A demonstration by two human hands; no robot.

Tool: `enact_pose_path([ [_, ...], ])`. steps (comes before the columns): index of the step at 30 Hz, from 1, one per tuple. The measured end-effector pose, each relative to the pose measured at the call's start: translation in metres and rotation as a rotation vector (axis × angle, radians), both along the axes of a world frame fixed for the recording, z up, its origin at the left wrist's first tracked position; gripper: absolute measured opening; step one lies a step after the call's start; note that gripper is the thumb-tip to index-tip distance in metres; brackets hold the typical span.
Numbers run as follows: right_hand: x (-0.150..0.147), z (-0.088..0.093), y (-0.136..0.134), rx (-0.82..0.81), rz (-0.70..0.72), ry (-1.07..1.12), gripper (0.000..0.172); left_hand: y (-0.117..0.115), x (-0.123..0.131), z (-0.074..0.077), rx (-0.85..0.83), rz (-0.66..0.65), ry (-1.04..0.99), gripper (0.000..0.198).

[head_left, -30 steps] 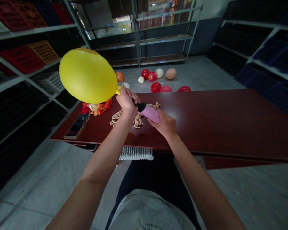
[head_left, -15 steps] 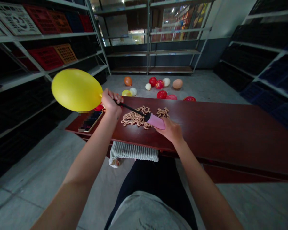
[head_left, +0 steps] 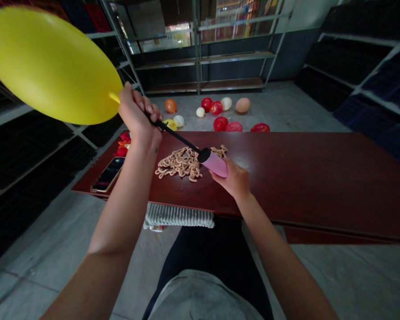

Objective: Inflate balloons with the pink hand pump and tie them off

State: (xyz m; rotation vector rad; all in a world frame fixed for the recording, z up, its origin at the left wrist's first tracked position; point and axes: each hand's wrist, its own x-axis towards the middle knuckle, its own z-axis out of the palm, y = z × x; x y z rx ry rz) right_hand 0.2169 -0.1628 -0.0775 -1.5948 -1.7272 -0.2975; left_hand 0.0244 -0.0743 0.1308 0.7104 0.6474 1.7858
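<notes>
A large inflated yellow balloon (head_left: 53, 66) fills the upper left, its neck pinched in my left hand (head_left: 138, 113) around the front end of a hand pump. The pump's black rod (head_left: 180, 138) stretches down and right to its pink body (head_left: 216, 164). My right hand (head_left: 235, 178) is wrapped round that pink body. Under the rod, a pile of tan twisted balloons (head_left: 182, 162) lies on the dark red table (head_left: 303, 178). How the balloon neck meets the pump is hidden by my left fingers.
A phone (head_left: 110, 173) and small red balloons (head_left: 122, 144) lie at the table's left end. Several inflated balloons, one of them orange (head_left: 170, 106), rest on the floor beyond. A grey striped cloth (head_left: 180, 216) hangs at the front edge. Shelves (head_left: 233, 58) stand behind.
The yellow balloon looks much larger and reaches the upper left edge. My left hand has moved left and up. The pump rod shows longer, and the view has tilted down a little.
</notes>
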Motion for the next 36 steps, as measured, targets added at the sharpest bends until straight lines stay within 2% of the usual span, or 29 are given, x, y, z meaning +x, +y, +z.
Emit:
enact_pose_path([
  [2, 0.001, -0.001, 0.002, -0.009, -0.016, 0.012, 0.040, 0.005, 0.011, -0.004, 0.024, -0.025, 0.028, 0.046],
  [4, 0.002, -0.002, 0.003, -0.014, -0.034, 0.019, 0.040, 0.009, 0.025, -0.016, 0.021, -0.046, 0.044, 0.045],
  [9, 0.002, -0.003, 0.005, -0.014, -0.096, 0.029, 0.044, 0.006, 0.074, -0.068, -0.108, -0.093, 0.028, 0.046],
  [11, 0.003, -0.003, 0.004, -0.030, -0.138, 0.023, 0.043, 0.002, 0.088, -0.083, -0.128, -0.087, 0.013, 0.045],
  [14, 0.003, -0.002, 0.004, -0.050, -0.154, 0.011, 0.043, 0.000, 0.093, -0.091, -0.132, -0.099, -0.003, 0.047],
  [18, 0.000, -0.001, 0.003, -0.020, -0.088, -0.028, 0.045, -0.001, 0.077, -0.092, -0.128, -0.103, -0.043, 0.049],
  [26, -0.003, -0.001, 0.001, 0.064, -0.016, -0.203, 0.041, 0.000, 0.037, -0.106, -0.118, -0.048, -0.130, 0.048],
  [31, -0.003, -0.003, -0.001, 0.117, 0.043, -0.270, 0.035, 0.002, 0.001, -0.097, -0.123, -0.006, -0.171, 0.046],
  [36, -0.004, -0.005, -0.002, 0.082, 0.071, -0.286, 0.031, 0.009, -0.034, -0.084, -0.153, -0.003, -0.209, 0.045],
])
